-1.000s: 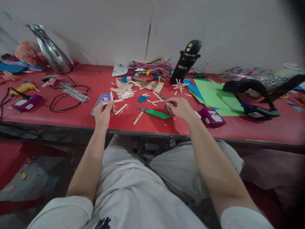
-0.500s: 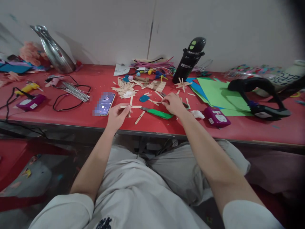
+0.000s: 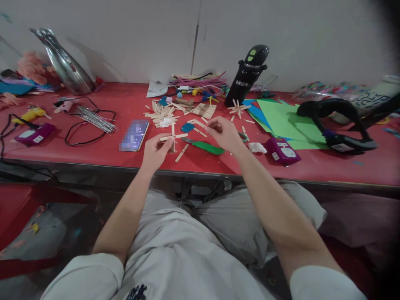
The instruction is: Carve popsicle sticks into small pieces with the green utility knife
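Observation:
My left hand (image 3: 156, 151) is closed on a cross of wooden craft sticks (image 3: 173, 136), held just above the red table (image 3: 103, 146). Beside it, my right hand (image 3: 223, 133) pinches a single wooden stick (image 3: 197, 123) that points left toward the cross. A green-handled knife (image 3: 203, 146) lies on the table between and below the two hands. One loose stick (image 3: 181, 153) rests near the table's front edge. A pile of craft sticks (image 3: 162, 113) lies behind the hands.
A phone (image 3: 134, 135) lies left of my left hand. A black bottle (image 3: 247, 75), green and blue paper sheets (image 3: 281, 121), a purple device (image 3: 282, 151) and a black tool (image 3: 337, 125) sit to the right. Cables (image 3: 87, 125), a metal jug (image 3: 64, 64) and another purple device (image 3: 31, 134) are at the left.
My left hand has carried the stick cross from near the phone to the right. My right hand has let go of the tool on the table and lifted a single stick.

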